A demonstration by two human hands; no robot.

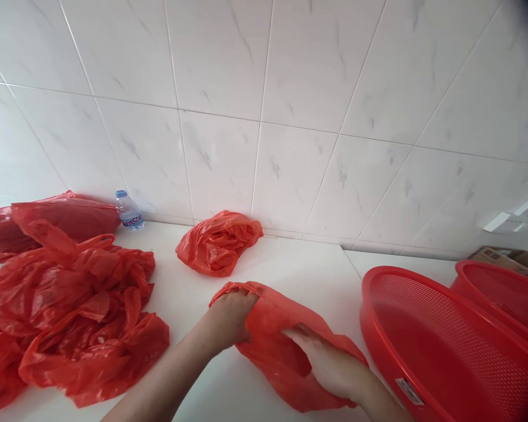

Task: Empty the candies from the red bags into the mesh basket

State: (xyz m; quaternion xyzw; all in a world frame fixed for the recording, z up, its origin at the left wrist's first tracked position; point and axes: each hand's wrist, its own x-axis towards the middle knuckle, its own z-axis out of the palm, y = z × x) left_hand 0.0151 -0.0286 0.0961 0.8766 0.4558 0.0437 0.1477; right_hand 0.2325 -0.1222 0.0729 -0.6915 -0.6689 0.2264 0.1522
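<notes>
A thin red plastic bag [268, 319] lies spread over the white tabletop in front of me, its mouth partly opened. My left hand [231, 316] is at the bag's left end, its curled fingers closed on the plastic and partly hidden by it. My right hand [323, 357] reaches into the bag from the right, fingers stretched out toward the left hand; the plastic covers some of that hand. Just behind the bag, a crumpled red plastic bag [220, 243] rests near the wall.
Several crumpled red bags [88, 305] are heaped on the left, with a fuller red bundle [70, 217] behind them. A small water bottle [129, 211] stands by the wall. Red mesh baskets [422, 328] and a cardboard box [510, 258] occupy the right. A tiled wall [299, 164] bounds the white table.
</notes>
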